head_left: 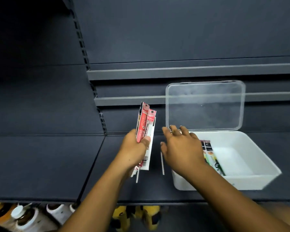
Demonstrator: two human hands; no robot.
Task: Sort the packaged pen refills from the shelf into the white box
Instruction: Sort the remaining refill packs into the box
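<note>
Bundle of packaged pen refills (145, 131), red-and-white card packs, held upright above the dark shelf (40, 164), just left of the white box (251, 181). Left hand (134, 148) grips the bundle around its lower half, thumb pressed across the front of the packs; barcode end sticks out below the palm, and a thin white tip shows under the wrist. Right hand (181, 148) holds nothing, fingers straight and spread, palm down over the box's left edge; cannot tell whether it touches the rim. Inside the box, along its left side, a few flat packs (209, 154) lie together, dark and green print showing; the rest of the box floor is bare white. Clear lid (204, 106) stands raised at the box's far edge, roughly upright against the shelving back. One thin white rod (162, 163) lies loose on the shelf between the two hands, beside the box. Below the shelf's front lip, bottles (23, 216) with white caps at lower left, and blurred yellow items (137, 216) at lower centre.
</note>
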